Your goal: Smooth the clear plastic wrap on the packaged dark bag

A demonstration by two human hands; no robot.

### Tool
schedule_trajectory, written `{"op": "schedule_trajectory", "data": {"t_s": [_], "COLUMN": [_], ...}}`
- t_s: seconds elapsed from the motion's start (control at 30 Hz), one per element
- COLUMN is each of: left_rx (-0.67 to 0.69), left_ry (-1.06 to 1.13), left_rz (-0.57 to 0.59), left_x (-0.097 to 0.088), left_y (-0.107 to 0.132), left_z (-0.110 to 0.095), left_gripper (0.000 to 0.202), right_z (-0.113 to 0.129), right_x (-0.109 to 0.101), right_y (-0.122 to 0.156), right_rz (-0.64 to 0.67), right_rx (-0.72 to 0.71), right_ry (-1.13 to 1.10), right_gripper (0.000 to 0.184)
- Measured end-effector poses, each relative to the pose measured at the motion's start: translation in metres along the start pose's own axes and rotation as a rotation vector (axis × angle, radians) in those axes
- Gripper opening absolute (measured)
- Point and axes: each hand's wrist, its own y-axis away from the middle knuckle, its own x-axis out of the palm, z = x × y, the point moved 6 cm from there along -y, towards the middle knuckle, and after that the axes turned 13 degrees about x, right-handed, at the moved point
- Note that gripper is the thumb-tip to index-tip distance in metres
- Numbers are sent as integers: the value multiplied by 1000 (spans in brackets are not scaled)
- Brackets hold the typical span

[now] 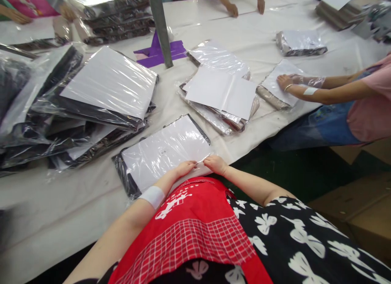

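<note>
A clear plastic bag (165,151) holding a dark garment under a white card lies at the near table edge in front of me. My left hand (185,168) and my right hand (215,164) meet at its near edge, fingers curled and pinching the bag's open flap. A white band wraps my left wrist.
Piles of bagged garments (91,96) lie to the left and more at the centre (220,92). A grey post (160,29) stands on the white-covered table (61,202). A co-worker's hands (285,82) press a bag at the right; other people's hands (244,7) work at the far side. Cardboard boxes (360,210) sit on the floor.
</note>
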Motion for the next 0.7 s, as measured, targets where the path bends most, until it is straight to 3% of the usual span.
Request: {"op": "schedule_trajectory", "data": {"t_s": [0.17, 0.4, 0.53, 0.7], "left_rx": [26, 17, 35, 65], "left_ry": [-74, -157, -179, -218], "left_rz": [22, 3, 60, 136], "left_x": [7, 8, 5, 8], "left_y": [6, 6, 5, 5], "left_z": [-5, -4, -7, -12], "left_gripper": [41, 24, 21, 22], "right_z": [-9, -16, -33, -54], "right_x": [4, 10, 9, 1], "right_y": [0, 4, 3, 9], "right_rz": [-8, 45, 49, 10], "right_rx": [206, 193, 197, 225], "right_ry": [-64, -3, 61, 132], "right_gripper": [23, 23, 15, 23]}}
